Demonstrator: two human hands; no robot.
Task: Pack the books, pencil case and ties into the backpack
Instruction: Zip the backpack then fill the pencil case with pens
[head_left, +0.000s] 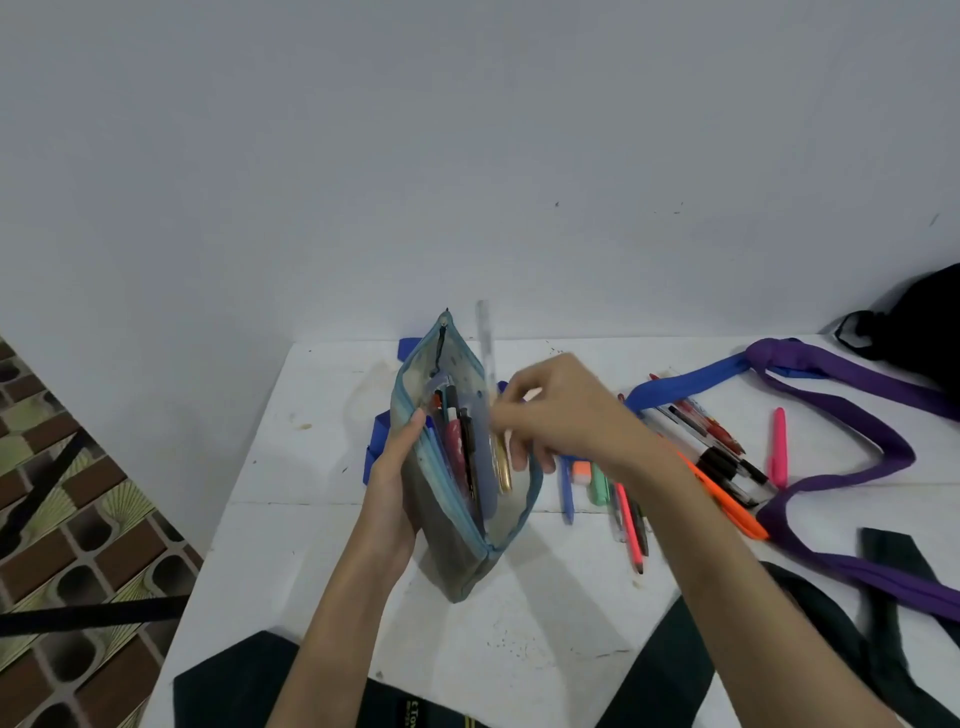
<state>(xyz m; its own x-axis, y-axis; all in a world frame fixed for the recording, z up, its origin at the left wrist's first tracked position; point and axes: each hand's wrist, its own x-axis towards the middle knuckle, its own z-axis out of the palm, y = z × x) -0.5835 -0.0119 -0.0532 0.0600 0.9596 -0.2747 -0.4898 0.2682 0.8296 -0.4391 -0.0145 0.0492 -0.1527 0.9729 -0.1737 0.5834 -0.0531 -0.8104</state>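
My left hand (397, 457) is gripping the soft, floppy grey mesh pencil case (457, 467) by its side while my right hand (550, 410) is pinching its open rim, likely light and saggy.

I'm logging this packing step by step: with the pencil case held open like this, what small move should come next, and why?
Probably push the clear ruler fully down into the pencil case. The right hand pinches it at the open mouth, it sticks up above the case, the left hand steadies the side, and loose pens wait on the table.
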